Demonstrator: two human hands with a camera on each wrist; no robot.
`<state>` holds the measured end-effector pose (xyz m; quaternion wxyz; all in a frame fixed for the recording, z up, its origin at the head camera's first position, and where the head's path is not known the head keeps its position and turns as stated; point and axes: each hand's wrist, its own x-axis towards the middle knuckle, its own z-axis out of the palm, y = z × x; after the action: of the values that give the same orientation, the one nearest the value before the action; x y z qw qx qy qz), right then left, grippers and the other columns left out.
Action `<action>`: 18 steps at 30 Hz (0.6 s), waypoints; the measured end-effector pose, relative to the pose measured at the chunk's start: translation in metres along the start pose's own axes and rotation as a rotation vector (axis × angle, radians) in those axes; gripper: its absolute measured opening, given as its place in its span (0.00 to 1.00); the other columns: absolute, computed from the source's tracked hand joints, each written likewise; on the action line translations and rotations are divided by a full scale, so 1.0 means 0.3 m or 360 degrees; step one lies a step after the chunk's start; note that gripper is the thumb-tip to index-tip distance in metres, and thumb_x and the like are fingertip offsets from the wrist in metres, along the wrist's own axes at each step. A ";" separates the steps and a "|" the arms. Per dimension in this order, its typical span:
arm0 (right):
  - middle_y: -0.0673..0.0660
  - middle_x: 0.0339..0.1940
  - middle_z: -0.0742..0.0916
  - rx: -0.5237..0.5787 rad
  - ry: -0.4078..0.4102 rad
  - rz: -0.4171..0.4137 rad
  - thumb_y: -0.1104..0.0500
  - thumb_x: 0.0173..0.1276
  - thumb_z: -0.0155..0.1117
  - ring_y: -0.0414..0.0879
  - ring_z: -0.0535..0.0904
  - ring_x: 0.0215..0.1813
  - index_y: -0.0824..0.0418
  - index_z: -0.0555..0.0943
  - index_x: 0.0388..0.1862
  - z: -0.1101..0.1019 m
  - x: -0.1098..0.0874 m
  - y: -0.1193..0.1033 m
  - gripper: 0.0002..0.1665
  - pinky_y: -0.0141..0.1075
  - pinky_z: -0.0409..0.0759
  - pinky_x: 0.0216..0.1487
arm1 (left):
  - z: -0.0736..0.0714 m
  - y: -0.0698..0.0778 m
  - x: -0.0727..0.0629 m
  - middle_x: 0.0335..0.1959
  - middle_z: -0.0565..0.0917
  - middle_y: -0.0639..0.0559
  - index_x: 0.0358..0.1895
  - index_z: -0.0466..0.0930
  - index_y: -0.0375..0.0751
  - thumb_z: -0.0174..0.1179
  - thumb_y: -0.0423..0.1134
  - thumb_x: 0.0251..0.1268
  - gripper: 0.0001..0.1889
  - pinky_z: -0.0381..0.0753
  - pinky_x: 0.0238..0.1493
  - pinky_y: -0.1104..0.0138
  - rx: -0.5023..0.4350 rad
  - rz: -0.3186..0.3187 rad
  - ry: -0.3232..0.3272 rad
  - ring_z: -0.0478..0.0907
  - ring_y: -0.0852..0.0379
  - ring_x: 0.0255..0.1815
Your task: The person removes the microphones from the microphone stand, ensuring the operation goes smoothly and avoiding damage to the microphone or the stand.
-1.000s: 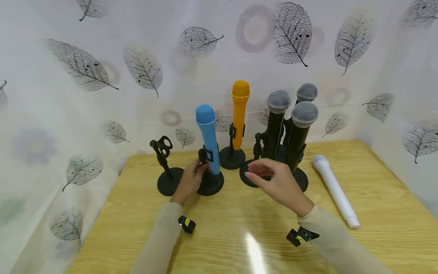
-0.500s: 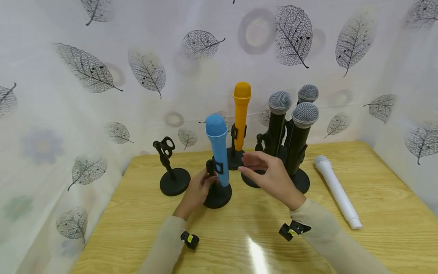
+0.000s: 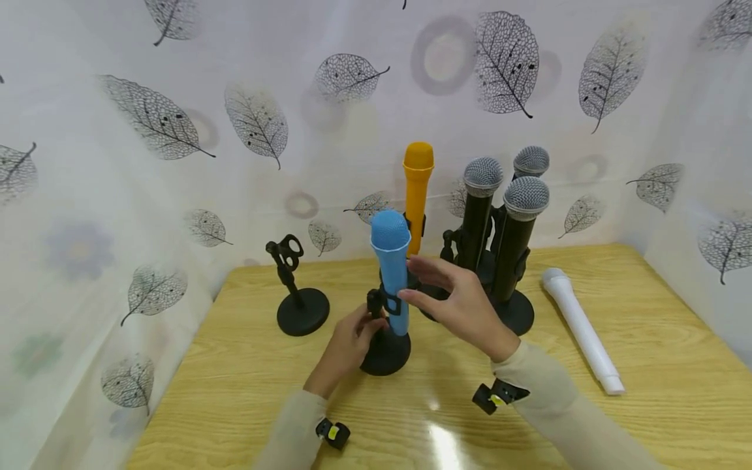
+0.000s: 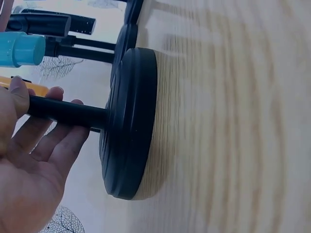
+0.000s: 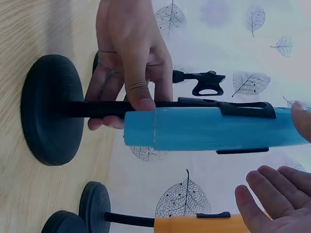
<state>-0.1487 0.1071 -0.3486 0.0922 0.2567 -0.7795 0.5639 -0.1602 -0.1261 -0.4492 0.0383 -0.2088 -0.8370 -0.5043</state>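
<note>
Wooden table [image 3: 646, 365], bearing all items. Blue microphone [image 3: 391, 274], upright in its clip on a black round-based stand [image 3: 384, 352], stands nearest the viewer, in front of the orange microphone [image 3: 418, 189]; its long axis is vertical. Three black microphones [image 3: 511, 235] stand to its right, a white microphone [image 3: 578, 329] lies flat beyond them, and an empty stand [image 3: 299, 307] stands to its left. Left hand [image 3: 346, 346] grips the stand's post just below the blue microphone. Right hand [image 3: 464, 307], fingers released and extended, hovers just right of the blue body, not touching; it is the nearer free hand.
</note>
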 end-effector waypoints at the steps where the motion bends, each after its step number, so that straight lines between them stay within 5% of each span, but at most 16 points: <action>1: 0.56 0.63 0.83 0.0008 -0.0003 -0.0010 0.57 0.66 0.75 0.50 0.80 0.63 0.60 0.75 0.70 0.002 0.002 -0.002 0.34 0.45 0.78 0.63 | 0.003 0.003 -0.004 0.42 0.87 0.54 0.47 0.77 0.45 0.53 0.37 0.80 0.04 0.81 0.58 0.55 -0.0001 0.0005 -0.0003 0.84 0.57 0.48; 6: 0.54 0.61 0.84 0.0085 -0.0033 -0.0051 0.59 0.64 0.76 0.48 0.82 0.61 0.58 0.75 0.69 0.017 0.009 -0.019 0.35 0.41 0.79 0.62 | 0.016 0.010 -0.021 0.43 0.87 0.54 0.47 0.77 0.45 0.53 0.38 0.80 0.04 0.82 0.57 0.56 0.0006 0.0040 -0.0012 0.85 0.57 0.49; 11: 0.54 0.58 0.86 0.0118 -0.0042 -0.0060 0.60 0.64 0.77 0.47 0.83 0.60 0.58 0.77 0.68 0.029 0.012 -0.030 0.33 0.46 0.79 0.62 | 0.025 0.018 -0.034 0.44 0.87 0.52 0.47 0.77 0.44 0.52 0.38 0.81 0.05 0.82 0.56 0.55 0.0017 0.0064 -0.0034 0.85 0.57 0.49; 18: 0.57 0.57 0.87 0.0103 -0.0016 -0.0074 0.62 0.65 0.75 0.48 0.83 0.60 0.63 0.78 0.64 0.042 0.015 -0.043 0.28 0.45 0.79 0.63 | 0.035 0.035 -0.040 0.46 0.86 0.55 0.49 0.76 0.47 0.51 0.38 0.81 0.05 0.81 0.58 0.59 -0.0037 0.0018 -0.0084 0.84 0.60 0.50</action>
<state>-0.1441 0.0912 -0.3403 0.0930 0.2804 -0.7551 0.5853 -0.1438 -0.1167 -0.4489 0.0166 -0.2273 -0.8306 -0.5080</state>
